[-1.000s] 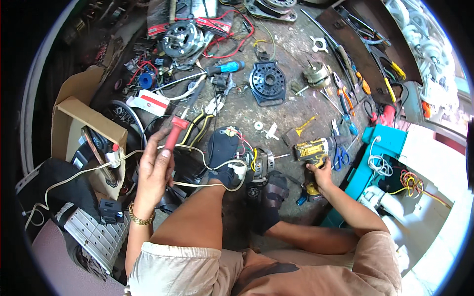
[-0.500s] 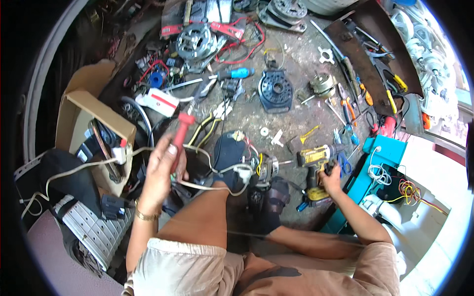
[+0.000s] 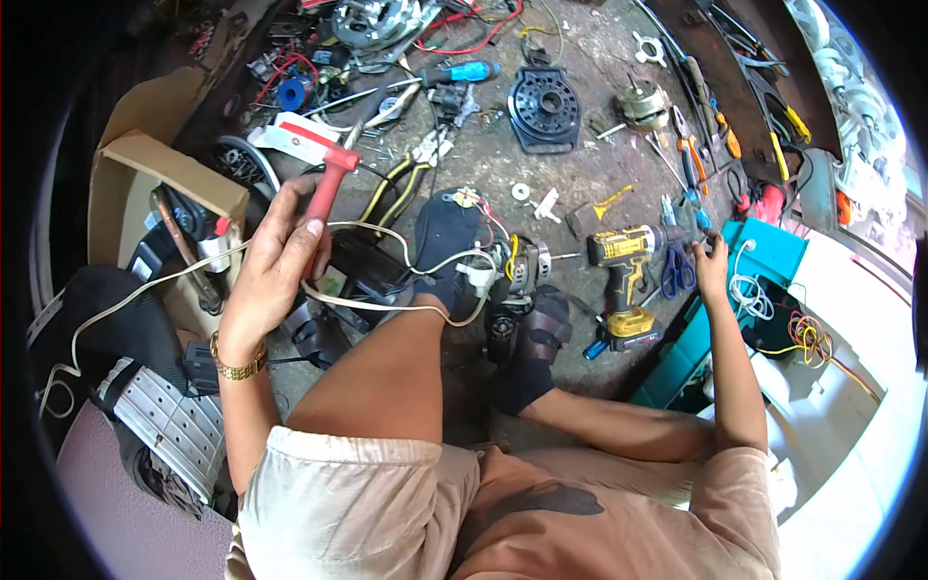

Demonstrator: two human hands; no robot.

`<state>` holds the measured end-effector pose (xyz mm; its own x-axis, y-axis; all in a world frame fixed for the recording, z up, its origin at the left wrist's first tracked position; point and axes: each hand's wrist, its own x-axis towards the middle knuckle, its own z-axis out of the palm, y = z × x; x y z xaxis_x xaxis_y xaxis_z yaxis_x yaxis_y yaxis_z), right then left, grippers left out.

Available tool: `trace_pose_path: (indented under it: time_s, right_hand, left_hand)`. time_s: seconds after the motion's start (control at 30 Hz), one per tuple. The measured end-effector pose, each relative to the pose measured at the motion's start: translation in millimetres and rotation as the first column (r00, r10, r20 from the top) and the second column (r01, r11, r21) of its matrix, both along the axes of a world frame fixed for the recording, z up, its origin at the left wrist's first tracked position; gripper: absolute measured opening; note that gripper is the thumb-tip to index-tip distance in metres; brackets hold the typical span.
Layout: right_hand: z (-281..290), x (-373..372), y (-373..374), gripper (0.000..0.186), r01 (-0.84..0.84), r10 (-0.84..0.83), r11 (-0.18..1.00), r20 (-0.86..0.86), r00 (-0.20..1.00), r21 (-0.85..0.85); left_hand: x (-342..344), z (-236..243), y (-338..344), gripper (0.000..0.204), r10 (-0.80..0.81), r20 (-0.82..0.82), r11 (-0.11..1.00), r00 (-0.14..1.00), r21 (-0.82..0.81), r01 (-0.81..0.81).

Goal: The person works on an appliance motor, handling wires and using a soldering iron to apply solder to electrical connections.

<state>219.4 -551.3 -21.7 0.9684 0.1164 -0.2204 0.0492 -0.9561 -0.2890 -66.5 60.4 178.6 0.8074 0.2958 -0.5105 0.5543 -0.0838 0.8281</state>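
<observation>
My left hand is closed round a red-handled tool with its metal tip raised; a pale cable runs by that hand. My right hand, fingers curled, is just right of the yellow-black cordless drill's front end, near blue-handled scissors; whether something small is between its fingertips is hard to make out. The drill lies on the floor. Between my feet, a small motor with a shaft and wires sits beside a white connector.
An open cardboard box is at left. A dark round plate, scattered tools, wires and motor parts lie ahead. A metal tool tray is upper right; a teal case with coiled wires stands at right.
My right hand has let go of the drill and moved up and right past its front end. My left hand still holds the red tool, now slightly higher in view; the view has shifted.
</observation>
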Motion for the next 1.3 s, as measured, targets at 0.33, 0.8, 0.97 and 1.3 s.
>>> trace_pose_path:
  time_s: [0.33,0.8,0.97,1.3]
  right_hand:
    - [-44.8,-55.6,-28.6,0.074,-0.060,0.028,0.936,-0.096,0.995,-0.346]
    - [20.8,-369.6,231.6,0.028,-0.956,0.942,0.231,-0.286,0.174,0.182]
    - [-11.7,-415.3,217.5,0.032,-0.989,0.962,0.088,-0.248,0.114,-0.115]
    - [-36.7,-442.2,212.9,0.033,-0.997,0.956,0.027,-0.290,0.046,-0.068]
  left_hand:
    - [4.2,-7.8,-14.3,0.039,-0.087,0.003,0.960,0.996,0.266,0.083]
    - [24.7,3.5,-26.2,0.034,-0.242,-0.028,0.914,0.970,0.330,0.237]
    - [9.5,-8.0,-19.9,0.034,-0.312,-0.070,0.892,0.947,0.323,0.318]
    - [21.7,-9.5,-41.6,0.036,-0.411,-0.130,0.771,0.902,0.478,0.420]
